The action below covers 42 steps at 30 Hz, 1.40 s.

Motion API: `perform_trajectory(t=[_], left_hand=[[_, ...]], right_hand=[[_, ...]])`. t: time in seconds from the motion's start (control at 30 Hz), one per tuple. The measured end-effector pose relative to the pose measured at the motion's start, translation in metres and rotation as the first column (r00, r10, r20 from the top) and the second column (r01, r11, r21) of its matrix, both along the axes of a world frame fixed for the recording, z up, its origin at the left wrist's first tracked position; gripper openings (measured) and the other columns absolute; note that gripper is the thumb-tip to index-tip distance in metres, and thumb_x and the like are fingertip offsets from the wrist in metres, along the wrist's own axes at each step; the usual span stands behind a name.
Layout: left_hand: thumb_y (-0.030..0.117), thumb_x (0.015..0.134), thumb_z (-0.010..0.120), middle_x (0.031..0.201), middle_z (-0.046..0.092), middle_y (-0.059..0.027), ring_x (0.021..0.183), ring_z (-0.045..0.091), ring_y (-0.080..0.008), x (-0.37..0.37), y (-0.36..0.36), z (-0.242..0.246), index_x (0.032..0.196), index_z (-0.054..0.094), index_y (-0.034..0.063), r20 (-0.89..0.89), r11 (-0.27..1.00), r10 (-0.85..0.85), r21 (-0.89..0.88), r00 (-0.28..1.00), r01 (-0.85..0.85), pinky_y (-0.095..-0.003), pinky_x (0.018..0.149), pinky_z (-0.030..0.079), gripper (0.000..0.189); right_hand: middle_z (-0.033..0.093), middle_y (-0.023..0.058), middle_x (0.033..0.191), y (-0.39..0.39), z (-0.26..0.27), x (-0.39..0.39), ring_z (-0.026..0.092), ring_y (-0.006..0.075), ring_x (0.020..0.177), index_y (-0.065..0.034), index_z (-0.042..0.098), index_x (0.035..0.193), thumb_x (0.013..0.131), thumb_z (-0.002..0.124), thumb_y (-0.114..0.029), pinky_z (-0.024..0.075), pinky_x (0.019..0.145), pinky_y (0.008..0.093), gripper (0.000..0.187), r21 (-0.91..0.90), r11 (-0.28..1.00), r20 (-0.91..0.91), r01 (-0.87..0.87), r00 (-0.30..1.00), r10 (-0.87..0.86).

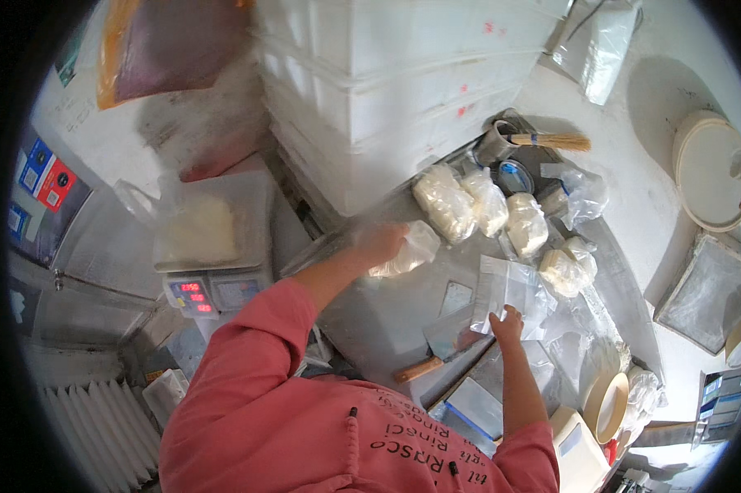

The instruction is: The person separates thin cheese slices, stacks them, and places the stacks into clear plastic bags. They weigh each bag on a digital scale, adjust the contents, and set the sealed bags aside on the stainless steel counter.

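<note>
My left hand (382, 243), slightly blurred, grips a clear plastic bag of pale food (410, 249) over the grey metal worktop (370, 326). To the right, my right hand (508, 323) has its thumb and fingers on flat clear plastic bags (506, 280) and pinches the near edge. Several filled bags of pale food (445, 203) stand in a row beyond both hands. Between my arms lies a broad-bladed knife with a wooden handle (419, 369); its blade points towards the flat bags.
On the left is a digital scale (188, 296) with a lit display and pale food (204, 231) in plastic on its pan. Stacked white plastic crates (401, 105) rise behind the worktop. A metal can (495, 145) lies tilted near a straw brush (558, 142). A lidded bucket (712, 169) stands far right.
</note>
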<state>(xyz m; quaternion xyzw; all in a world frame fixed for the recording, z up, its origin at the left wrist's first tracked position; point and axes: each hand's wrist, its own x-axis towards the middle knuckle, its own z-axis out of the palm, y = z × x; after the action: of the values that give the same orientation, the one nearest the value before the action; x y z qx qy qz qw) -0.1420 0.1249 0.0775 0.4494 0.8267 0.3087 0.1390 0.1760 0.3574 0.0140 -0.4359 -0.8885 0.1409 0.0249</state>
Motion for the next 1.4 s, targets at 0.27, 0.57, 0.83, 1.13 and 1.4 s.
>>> perform_trajectory(t=[0.27,0.57,0.83,1.13,1.4], left_hand=[[0.01,0.073,0.061,0.099,0.056,-0.0173,0.093,0.051,-0.0365,0.045,0.034,0.017,0.098,0.057,0.0057,-0.286,0.88,0.247,0.466,0.926,-0.091,-0.0439,0.081,0.041,0.025],[0.022,0.083,0.061,0.078,0.056,-0.002,0.076,0.051,-0.0118,0.138,0.051,-0.044,0.091,0.058,0.0028,0.788,0.995,-0.017,0.072,0.616,-0.066,-0.027,0.068,0.042,0.021],[0.033,0.074,0.067,0.075,0.058,-0.0082,0.07,0.052,-0.0158,0.158,0.14,-0.058,0.081,0.06,0.0012,0.785,1.0,0.011,0.001,0.619,-0.019,-0.0326,0.062,0.042,0.033],[0.026,0.066,0.074,0.127,0.036,-0.0236,0.119,0.036,-0.0371,0.171,0.117,-0.051,0.129,0.031,-0.0016,0.427,0.976,0.099,0.133,0.899,-0.171,-0.0425,0.101,0.031,0.082],[0.043,0.068,0.074,0.138,0.033,-0.0085,0.128,0.028,-0.0243,0.19,0.055,0.015,0.138,0.023,0.0044,0.806,0.87,-0.482,0.487,-0.345,-0.076,-0.0375,0.104,0.023,0.095]], right_hand=[[0.053,0.0209,0.105,0.012,-0.018,-0.038,0.048,0.0353,0.103,0.0021,0.054,0.101,0.074,0.063,-0.032,0.0401,0.089,0.0433,0.044,0.099,0.995,0.184,-0.032,0.983,0.014],[0.061,0.0159,0.079,0.042,0.004,-0.022,0.06,0.0311,0.075,-0.0005,0.062,0.08,0.075,0.059,-0.017,0.0469,0.067,0.039,0.018,-0.305,0.952,-0.298,-0.029,0.952,-0.067],[0.061,0.0062,0.074,0.034,-0.009,0.007,0.056,0.0158,0.07,-0.0015,0.06,0.084,0.08,0.057,-0.012,0.0445,0.064,0.0292,0.012,-0.329,0.926,-0.526,-0.188,0.85,-0.015],[0.055,0.0141,0.096,0.024,0.154,0.042,0.053,0.0239,0.089,0.003,0.052,0.091,0.087,0.047,-0.006,0.0408,0.086,0.0337,0.011,0.212,0.973,-0.387,-0.096,0.906,0.173],[0.056,0.013,0.097,-0.118,0.253,0.002,0.053,0.0197,0.09,0.0025,0.053,0.097,0.08,0.053,-0.009,0.0419,0.084,0.0338,0.021,-0.522,0.67,-0.769,-0.528,0.631,-0.102]])
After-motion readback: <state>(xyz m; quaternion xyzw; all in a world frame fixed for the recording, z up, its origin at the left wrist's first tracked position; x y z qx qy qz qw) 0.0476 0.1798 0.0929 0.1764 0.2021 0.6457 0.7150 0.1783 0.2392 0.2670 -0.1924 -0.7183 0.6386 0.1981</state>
